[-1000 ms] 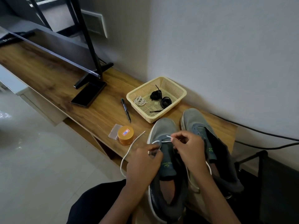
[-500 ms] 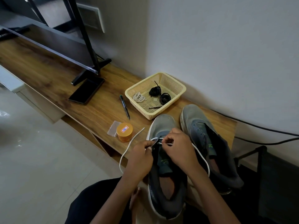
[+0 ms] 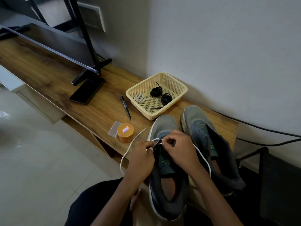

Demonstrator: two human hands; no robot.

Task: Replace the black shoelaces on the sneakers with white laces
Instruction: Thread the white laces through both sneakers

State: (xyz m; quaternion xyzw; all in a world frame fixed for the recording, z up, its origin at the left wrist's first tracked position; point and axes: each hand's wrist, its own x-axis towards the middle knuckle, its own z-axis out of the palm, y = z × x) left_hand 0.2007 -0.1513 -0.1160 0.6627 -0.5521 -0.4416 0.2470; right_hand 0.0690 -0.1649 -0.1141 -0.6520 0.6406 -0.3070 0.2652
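Observation:
Two grey sneakers stand side by side at the near end of the wooden bench; the left sneaker (image 3: 164, 126) has a white lace (image 3: 130, 146) through its front eyelets, the right sneaker (image 3: 200, 126) shows bare eyelets. My left hand (image 3: 141, 159) grips the left eyelet flap and lace. My right hand (image 3: 179, 149) pinches the lace tip at the eyelets; the lace's other part loops round my right wrist. A cream basket (image 3: 182, 88) holds two black lace bundles (image 3: 166, 98) and a coiled white lace (image 3: 139, 97).
On the bench lie a black pen (image 3: 125, 107), an orange round tin (image 3: 125, 132) with a small clear case (image 3: 114, 129), and a phone (image 3: 87, 91). A TV stand foot (image 3: 91, 74) sits behind it. Black cables (image 3: 267, 134) run along the wall at right.
Both hands have drawn closer together over the left sneaker's front eyelets, and the lace tip held up by my right hand has come down to the eyelets. The camera view tilted slightly.

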